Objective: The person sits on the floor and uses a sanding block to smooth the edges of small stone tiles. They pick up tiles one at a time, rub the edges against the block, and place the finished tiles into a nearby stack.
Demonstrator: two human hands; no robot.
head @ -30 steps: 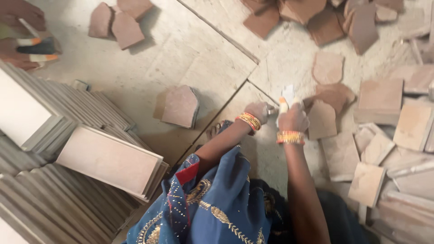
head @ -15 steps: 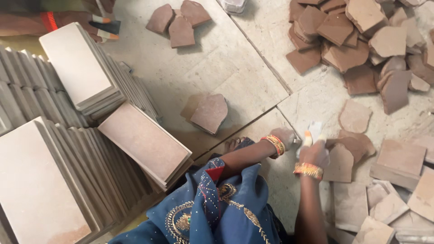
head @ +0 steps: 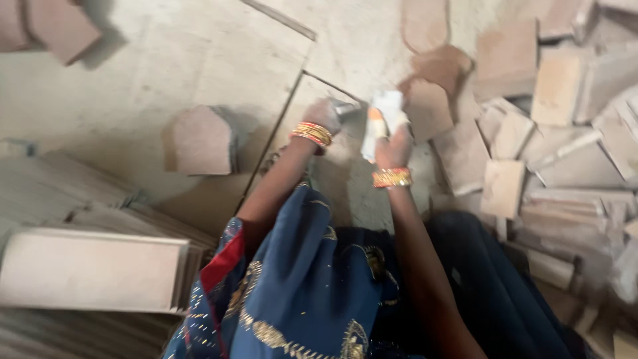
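Observation:
My left hand [head: 327, 114] is a closed fist low over the grey slab floor [head: 166, 73], and a small grey piece [head: 347, 106] sticks out of it. Just to its right, my right hand [head: 393, 145] grips a white object [head: 384, 110] held upright; one finger has an orange tip. Both wrists wear gold and orange bangles. The two hands are close together, almost touching. A brown cut tile piece [head: 428, 106] lies right beside the right hand. The picture is blurred, so what the white object is cannot be made out.
A small stack of house-shaped tile pieces [head: 199, 141] lies left of the hands. Stacks of long rectangular tiles [head: 93, 269] fill the lower left. A heap of cut tile offcuts [head: 531, 133] spreads over the right. More pieces [head: 60, 30] lie at the top left.
The camera has swung and come closer, so everything shifts in view and blurs. My hands stay together at the same spot on the slab, still holding the white object.

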